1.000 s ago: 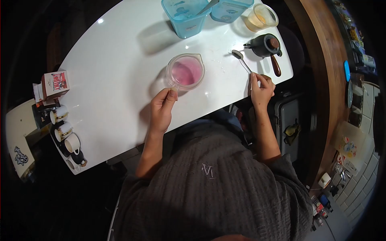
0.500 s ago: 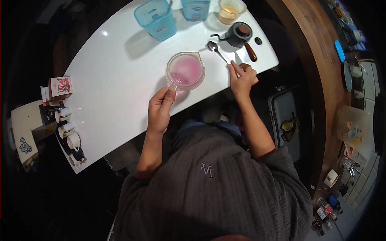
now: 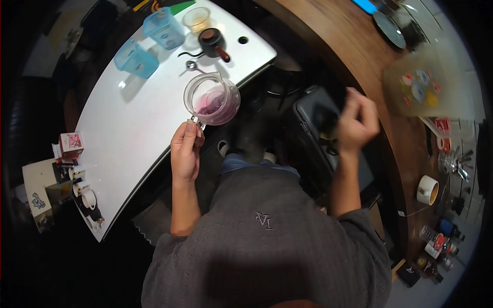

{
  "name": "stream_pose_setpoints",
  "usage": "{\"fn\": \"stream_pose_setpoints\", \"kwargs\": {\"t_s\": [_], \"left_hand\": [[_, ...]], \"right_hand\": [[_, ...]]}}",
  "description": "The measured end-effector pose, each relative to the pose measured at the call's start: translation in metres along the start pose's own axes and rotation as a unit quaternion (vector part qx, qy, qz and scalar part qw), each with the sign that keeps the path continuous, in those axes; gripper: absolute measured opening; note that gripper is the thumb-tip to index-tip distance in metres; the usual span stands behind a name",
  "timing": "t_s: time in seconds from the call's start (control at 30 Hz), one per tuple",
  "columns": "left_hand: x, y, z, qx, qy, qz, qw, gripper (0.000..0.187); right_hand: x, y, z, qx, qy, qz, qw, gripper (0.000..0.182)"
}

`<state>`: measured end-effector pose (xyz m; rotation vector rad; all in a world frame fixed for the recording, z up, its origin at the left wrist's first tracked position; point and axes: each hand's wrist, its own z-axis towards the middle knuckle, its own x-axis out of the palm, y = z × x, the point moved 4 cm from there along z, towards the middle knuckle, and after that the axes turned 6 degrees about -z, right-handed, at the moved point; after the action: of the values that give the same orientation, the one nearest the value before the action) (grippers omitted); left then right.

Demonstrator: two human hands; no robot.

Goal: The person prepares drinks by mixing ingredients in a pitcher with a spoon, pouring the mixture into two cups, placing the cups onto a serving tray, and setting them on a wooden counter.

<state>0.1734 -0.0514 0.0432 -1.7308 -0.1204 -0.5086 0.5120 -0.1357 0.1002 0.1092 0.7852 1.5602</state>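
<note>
A clear glass jug [image 3: 211, 100] with pink liquid in it is tilted over the table's front edge. My left hand [image 3: 186, 154] grips its handle. Off to the right, my right hand [image 3: 358, 123] is raised near the wooden counter, its fingers curled and blurred; no object shows in it. On the white table [image 3: 123, 149] a metal spoon [image 3: 192, 65] lies beyond the jug. Behind the spoon stands a dark kettle [image 3: 211, 43] with a brown handle.
Two blue containers [image 3: 136, 60] [image 3: 164, 30] and a clear cup [image 3: 196, 19] stand at the table's back. White cups [image 3: 88, 198] and a red-and-white box [image 3: 71, 145] are at the left end. The wooden counter [image 3: 336, 56] holds a mug [image 3: 427, 190] and bottles.
The view has turned rightward. My right hand has let go of the spoon and moved right, off the table. The jug, still in my left hand, has tilted and moved past the table's edge.
</note>
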Motion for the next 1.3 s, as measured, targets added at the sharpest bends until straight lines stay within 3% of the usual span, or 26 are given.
{"fn": "stream_pose_setpoints", "kwargs": {"t_s": [0.1,0.17,0.23,0.3,0.37,0.4,0.47,0.57,0.7,0.83,0.97,1.03,1.17,1.3], "left_hand": [[0.033,0.008,0.0,0.006,0.028,-0.03,0.999,0.029],[0.05,0.011,0.001,0.005,0.052,-0.031,0.998,0.029],[0.065,0.012,0.002,-0.014,0.087,-0.017,0.996,0.029],[0.081,0.01,0.003,-0.018,0.097,-0.016,0.995,0.029],[0.094,0.008,0.005,-0.024,0.102,-0.018,0.994,0.029],[0.1,0.008,0.007,-0.026,0.111,-0.017,0.993,0.028],[0.105,0.006,0.009,-0.026,0.123,-0.016,0.992,0.028],[0.108,0.0,0.014,-0.028,0.168,-0.022,0.985,0.027],[0.093,-0.016,0.02,-0.032,0.15,-0.015,0.988,0.025],[0.067,-0.034,0.024,-0.027,0.142,0.009,0.99,0.027],[0.038,-0.049,0.025,-0.048,0.148,0.035,0.987,0.029],[0.027,-0.055,0.025,-0.051,0.148,0.038,0.987,0.028],[0.007,-0.07,0.024,-0.057,0.146,0.017,0.988,0.028],[-0.005,-0.084,0.018,-0.02,0.154,0.046,0.987,0.03]], "right_hand": [[-0.086,-0.025,0.048,-0.074,-0.175,-0.127,0.974,0.013],[-0.129,-0.031,0.076,-0.078,-0.296,-0.254,0.918,0.028],[-0.148,-0.057,0.098,-0.052,-0.382,-0.282,0.878,0.039],[-0.16,-0.071,0.114,0.016,-0.339,-0.378,0.861,0.044],[-0.158,-0.089,0.13,0.149,-0.155,-0.19,0.958,0.052],[-0.159,-0.091,0.135,0.146,-0.159,-0.192,0.957,0.052],[-0.158,-0.104,0.138,0.24,-0.191,-0.117,0.945,0.057],[-0.152,-0.098,0.149,0.206,-0.235,-0.105,0.944,0.059],[-0.152,-0.068,0.16,0.14,-0.245,-0.223,0.933,0.058],[-0.147,-0.032,0.18,0.101,-0.237,-0.182,0.949,0.058],[-0.129,0.008,0.198,0.076,-0.143,-0.14,0.977,0.063],[-0.106,0.043,0.195,0.044,-0.052,-0.056,0.996,0.066],[-0.074,0.084,0.184,0.07,0.024,0.026,0.997,0.067],[-0.042,0.119,0.174,0.006,0.096,0.071,0.993,0.065]]}}
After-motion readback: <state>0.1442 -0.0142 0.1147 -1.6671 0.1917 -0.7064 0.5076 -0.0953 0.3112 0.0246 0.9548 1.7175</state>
